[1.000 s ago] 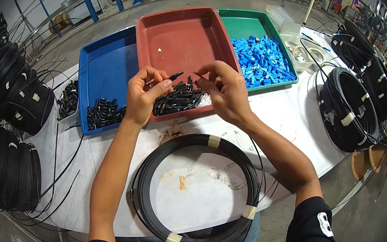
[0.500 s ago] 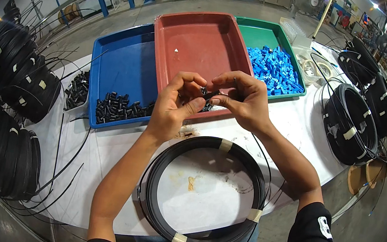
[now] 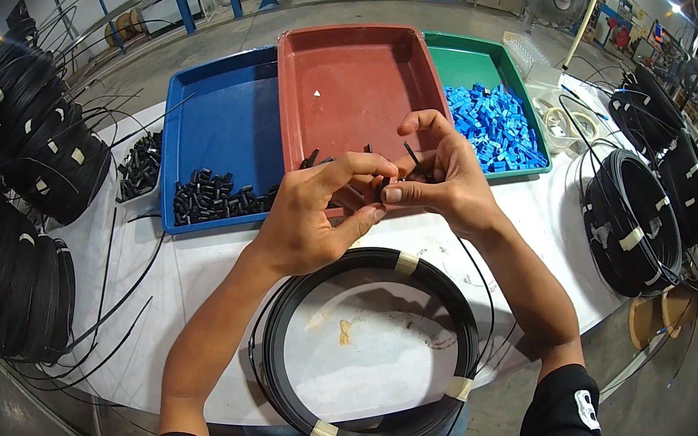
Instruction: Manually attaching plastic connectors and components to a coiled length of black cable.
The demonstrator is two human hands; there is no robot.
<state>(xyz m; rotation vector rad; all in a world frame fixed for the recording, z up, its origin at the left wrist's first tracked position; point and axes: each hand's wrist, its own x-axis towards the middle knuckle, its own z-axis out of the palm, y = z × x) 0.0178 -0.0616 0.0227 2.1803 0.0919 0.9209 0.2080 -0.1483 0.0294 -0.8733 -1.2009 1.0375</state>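
Black connector (image 3: 391,186) now pinched between my left hand (image 3: 314,213) and right hand (image 3: 443,182) (both drawn closer), over red tray's (image 3: 341,83) near edge.

The scene was evenly bright, lit from overhead, with small lamp glares at the far left and upper right of the frame. Soft shadows fell on the white surface (image 3: 363,372). Fisheye bending curved the edges; corners were black.
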